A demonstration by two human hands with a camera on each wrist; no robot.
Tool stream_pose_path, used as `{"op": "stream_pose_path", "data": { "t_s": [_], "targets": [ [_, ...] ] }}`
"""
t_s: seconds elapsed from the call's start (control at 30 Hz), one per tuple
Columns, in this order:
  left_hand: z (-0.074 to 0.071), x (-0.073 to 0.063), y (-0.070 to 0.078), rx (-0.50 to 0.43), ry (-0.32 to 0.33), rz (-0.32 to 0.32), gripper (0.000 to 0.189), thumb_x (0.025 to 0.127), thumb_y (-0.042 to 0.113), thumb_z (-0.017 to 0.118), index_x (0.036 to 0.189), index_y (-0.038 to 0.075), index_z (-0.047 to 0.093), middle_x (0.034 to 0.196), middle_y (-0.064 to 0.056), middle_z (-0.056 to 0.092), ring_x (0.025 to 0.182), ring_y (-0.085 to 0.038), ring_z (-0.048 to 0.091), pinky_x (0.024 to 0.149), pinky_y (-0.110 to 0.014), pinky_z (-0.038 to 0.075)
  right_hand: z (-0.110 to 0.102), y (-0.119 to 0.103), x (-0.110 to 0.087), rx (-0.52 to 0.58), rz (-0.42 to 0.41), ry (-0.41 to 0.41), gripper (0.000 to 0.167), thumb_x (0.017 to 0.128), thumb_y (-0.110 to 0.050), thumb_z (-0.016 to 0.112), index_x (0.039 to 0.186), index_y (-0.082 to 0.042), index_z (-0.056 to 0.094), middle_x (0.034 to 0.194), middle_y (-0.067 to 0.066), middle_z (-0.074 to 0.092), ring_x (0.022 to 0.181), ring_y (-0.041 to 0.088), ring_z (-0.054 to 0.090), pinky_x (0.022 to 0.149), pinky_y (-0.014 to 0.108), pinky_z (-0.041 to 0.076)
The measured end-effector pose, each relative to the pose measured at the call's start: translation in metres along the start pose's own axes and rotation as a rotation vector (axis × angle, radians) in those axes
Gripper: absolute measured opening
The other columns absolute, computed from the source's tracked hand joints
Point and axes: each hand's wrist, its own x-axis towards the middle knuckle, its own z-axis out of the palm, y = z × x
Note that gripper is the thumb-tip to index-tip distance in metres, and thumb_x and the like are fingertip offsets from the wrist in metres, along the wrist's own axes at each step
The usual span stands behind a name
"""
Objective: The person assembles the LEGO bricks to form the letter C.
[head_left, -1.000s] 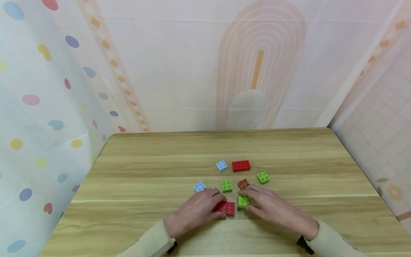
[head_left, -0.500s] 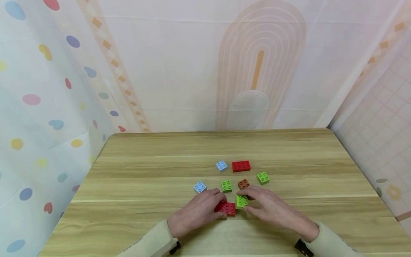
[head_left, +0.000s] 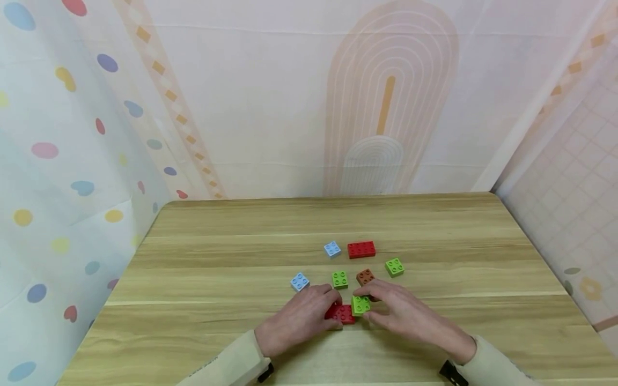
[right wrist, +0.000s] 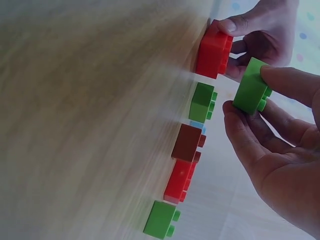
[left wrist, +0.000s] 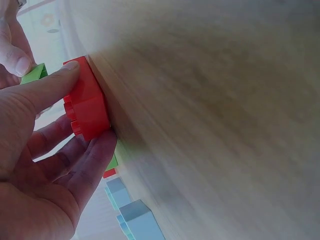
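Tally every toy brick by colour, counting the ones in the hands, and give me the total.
Green bricks: 3, one held in the right hand
Red bricks: 2, one held in the left hand
Light blue bricks: 2
Brown brick: 1
Total: 8

– can you see all of the near red brick (head_left: pixel 344 314)?
– no, the fingers (head_left: pixel 330 296) of the left hand (head_left: pixel 299 320) cover its left end.
– and the held green brick (left wrist: pixel 33 74)?
– from the left wrist, partly behind the thumb (left wrist: pixel 54 86).
– the marks (head_left: pixel 203 368) on the left sleeve (head_left: pixel 234 358)?
– too small to read, and the sleeve runs off the bottom edge.
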Motion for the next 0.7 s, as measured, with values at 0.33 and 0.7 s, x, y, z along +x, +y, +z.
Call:
{"op": "stream_pose_path", "data": {
  "t_s": [0.33, 0.7],
  "targets": [
    [0.0019, 0.0019, 0.0010, 0.034, 0.009, 0.004, 0.036, 0.084, 0.035, 0.087, 0.108, 0.013, 0.072, 0.094, 0.005, 0.066, 0.081, -0.005, 0.059, 0.074, -0.019, 0.051, 0.0044, -0.0015, 0.0030, -0.026, 0.017, -0.014, 0.039, 0.094, -0.015, 0.076, 0.132, -0.010, 0.067, 0.133, 0.003, 0.067, 0.120, 0.025, 0.064, 0.099, 0.049, 0.055],
    [0.0029, 0.0017, 0.0013, 0.033, 0.025, 0.008, 0.035, 0.084, 0.036, 0.087, 0.104, 0.013, 0.072, 0.090, 0.006, 0.064, 0.075, -0.002, 0.052, 0.065, -0.015, 0.045, 0.0100, -0.0014, 0.0071, -0.069, 0.023, -0.024, 0.039, 0.091, -0.012, 0.078, 0.129, -0.009, 0.069, 0.130, 0.005, 0.068, 0.123, 0.027, 0.062, 0.104, 0.052, 0.051]
  ]
}}
